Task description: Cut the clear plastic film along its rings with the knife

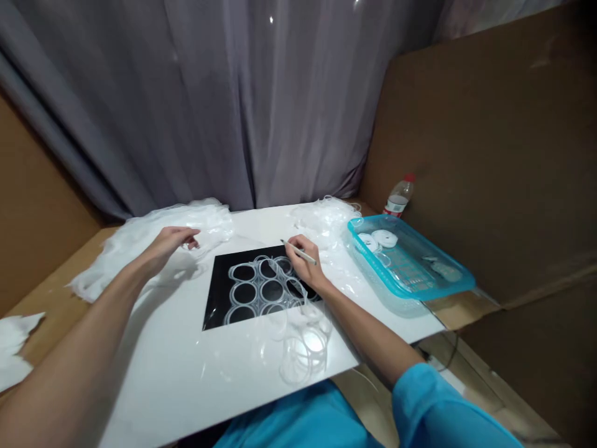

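Note:
My right hand [304,256] is closed around a slim, pale pen-like tool [308,257] with a dark tip pointing up and left. It hovers over the upper right of a black sheet [215,292]. Clear round plastic rings [243,292] lie on that sheet in rows, joined at their edges. Loose clear rings [303,358] are heaped nearer me on the white board. To the left, my left hand [175,239] is at the edge of a pile of thin translucent white sheets [140,239], fingers curled together. Whatever sits between those fingertips is too small to make out.
A blue-rimmed clear basket [405,292] on the right holds white discs [385,238]. Behind it stands a red-capped bottle [398,198]. Clear plastic scraps [326,221] lie at the back of the white board [163,373]. Brown cardboard walls [489,155] and a grey curtain [289,112] enclose the table.

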Tool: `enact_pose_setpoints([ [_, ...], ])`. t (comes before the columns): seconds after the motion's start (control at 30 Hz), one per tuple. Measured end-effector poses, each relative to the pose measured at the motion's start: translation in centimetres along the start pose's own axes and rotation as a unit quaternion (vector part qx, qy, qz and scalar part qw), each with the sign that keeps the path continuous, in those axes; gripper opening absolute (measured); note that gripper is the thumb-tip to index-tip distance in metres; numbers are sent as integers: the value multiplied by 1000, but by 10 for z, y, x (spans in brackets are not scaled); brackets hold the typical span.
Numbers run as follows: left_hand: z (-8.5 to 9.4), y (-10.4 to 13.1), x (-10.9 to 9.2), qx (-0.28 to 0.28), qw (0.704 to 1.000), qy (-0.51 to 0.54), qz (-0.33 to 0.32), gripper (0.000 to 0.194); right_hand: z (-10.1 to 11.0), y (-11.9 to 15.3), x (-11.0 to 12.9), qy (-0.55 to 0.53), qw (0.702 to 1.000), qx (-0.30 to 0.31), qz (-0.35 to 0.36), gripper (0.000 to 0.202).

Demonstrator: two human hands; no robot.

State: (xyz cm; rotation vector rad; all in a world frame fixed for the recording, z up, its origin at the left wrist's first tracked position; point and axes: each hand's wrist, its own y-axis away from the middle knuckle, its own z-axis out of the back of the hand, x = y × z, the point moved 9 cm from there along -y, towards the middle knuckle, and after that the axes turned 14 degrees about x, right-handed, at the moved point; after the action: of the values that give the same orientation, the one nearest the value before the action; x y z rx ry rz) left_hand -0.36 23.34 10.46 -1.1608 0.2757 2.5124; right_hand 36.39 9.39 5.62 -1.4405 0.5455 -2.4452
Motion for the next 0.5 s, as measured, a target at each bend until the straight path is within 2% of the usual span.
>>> enact_pose_setpoints([
  [0.1, 6, -3, 29, -32, 998, 19, 57, 37, -19, 1, -6, -10, 998, 59, -4, 24],
  [0.2, -7, -1, 44, -13, 995, 63, 75, 39, -33, -2, -12, -11, 994, 110, -4, 27],
  [0.33, -58, 5, 48, 68, 980, 172, 76, 40, -37, -7, -22, 27, 989, 147, -24, 25],
  [0.4, -90, 7, 47, 116, 954, 265, 79, 40, -38, -8, -24, 63, 984, 165, -26, 23],
  [0.43, -103, 7, 44, 136, 950, 269, 76, 43, -39, -8, -24, 85, 981, 174, -29, 23],
  [0.47, -107, 5, 40, 114, 960, 249, 59, 42, -39, -7, -25, 110, 977, 181, -35, 24],
  [0.5, -113, 3, 34, 118, 970, 210, 41, 39, -39, -6, -26, 136, 972, 188, -43, 25],
])
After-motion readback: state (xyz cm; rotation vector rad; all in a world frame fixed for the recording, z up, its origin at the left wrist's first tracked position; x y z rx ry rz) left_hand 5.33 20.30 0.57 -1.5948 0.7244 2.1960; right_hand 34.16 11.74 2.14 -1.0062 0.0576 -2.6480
